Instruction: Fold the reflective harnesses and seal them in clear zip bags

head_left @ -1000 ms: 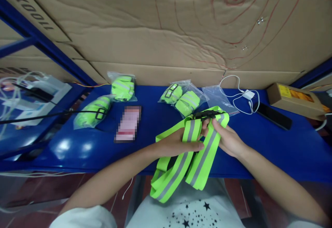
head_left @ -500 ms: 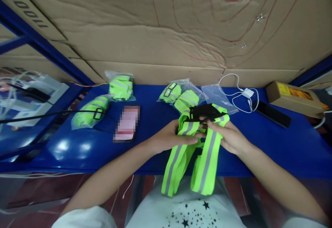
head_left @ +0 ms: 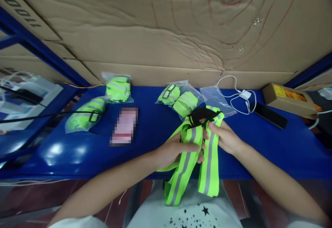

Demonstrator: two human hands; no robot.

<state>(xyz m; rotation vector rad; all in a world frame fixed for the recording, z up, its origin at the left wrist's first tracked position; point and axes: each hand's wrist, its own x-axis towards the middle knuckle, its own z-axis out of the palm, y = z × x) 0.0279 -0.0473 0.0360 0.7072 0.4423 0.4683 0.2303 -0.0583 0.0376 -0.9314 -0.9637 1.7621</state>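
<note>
Neon green straps with grey stripes, a reflective vest point(head_left: 211, 155), hang between my hands over the front edge of the table. My left hand point(head_left: 176, 148) is closed round the left strap, its thumb lying across the front and fingertips showing at the right side. A black part point(head_left: 198, 115) joins the straps at the top. Gripping the right strap just below this part is my right hand point(head_left: 228, 136), its thumb in front; some of its fingers are hidden. The lower ends of the straps dangle in front of my shirt.
Several clear bags of folded green straps lie on the blue table point(head_left: 150, 134), one bag point(head_left: 118, 89) at the back left. A phone point(head_left: 124, 126), a flat plastic bag point(head_left: 216, 98), a white charger cable point(head_left: 245, 94), a black phone point(head_left: 269, 115) and a cardboard box point(head_left: 287, 100) also rest there.
My left hand has shifted slightly down and now grips the left strap lower, and part of the green webbing spreads out to its left. My right hand keeps its grip.
</note>
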